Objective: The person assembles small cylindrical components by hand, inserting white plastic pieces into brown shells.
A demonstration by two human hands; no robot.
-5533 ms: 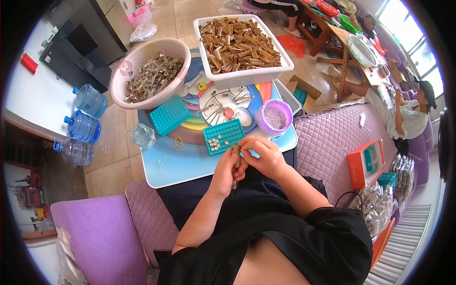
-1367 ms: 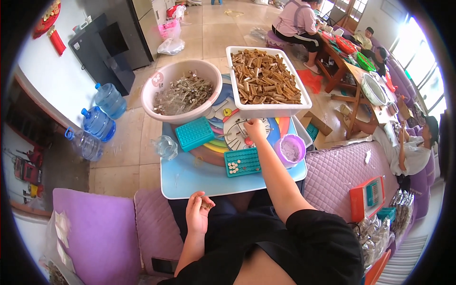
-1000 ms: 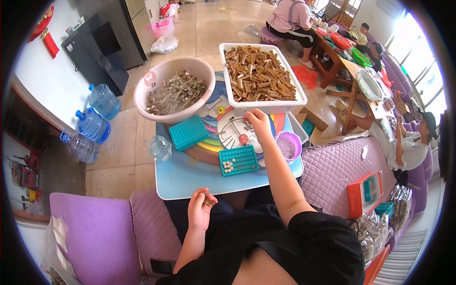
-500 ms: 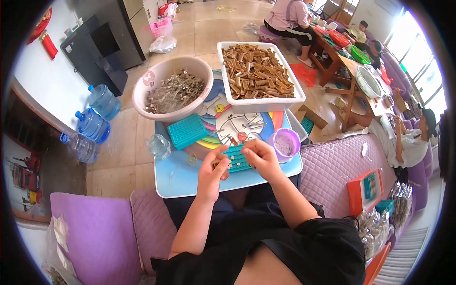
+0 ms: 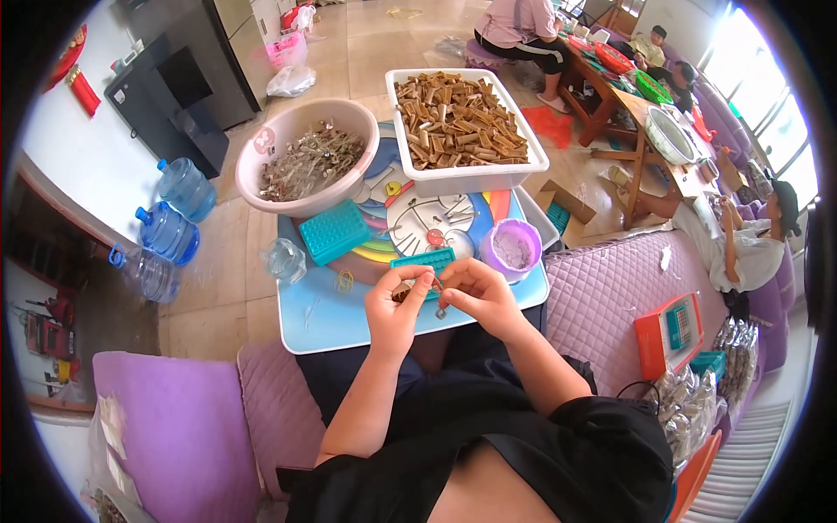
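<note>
My left hand (image 5: 394, 315) and my right hand (image 5: 485, 301) meet over the near part of the blue cartoon-printed table (image 5: 305, 327). Their fingertips pinch a small reddish piece (image 5: 438, 284) between them. A brown piece (image 5: 401, 295) shows within the curled fingers of my left hand. Below my right fingertips hangs a small greyish bit (image 5: 441, 313), too small to name. Just beyond the hands lies a teal pegboard-like tray (image 5: 425, 260), partly hidden by them. Another teal tray (image 5: 335, 233) lies to the left. A purple tub (image 5: 514, 247) with pale contents stands beyond my right hand.
A pink basin (image 5: 248, 179) of small clear and metallic parts and a white bin (image 5: 475, 181) of brown pieces stand at the back. A clear plastic cup (image 5: 285, 261) is at the left edge. Water jugs (image 5: 168, 233) stand left; people sit at a table on the right.
My hands have come together, and a small reddish piece now shows between the fingertips. The near tray is more covered by my hands. The whole view has shifted slightly.
</note>
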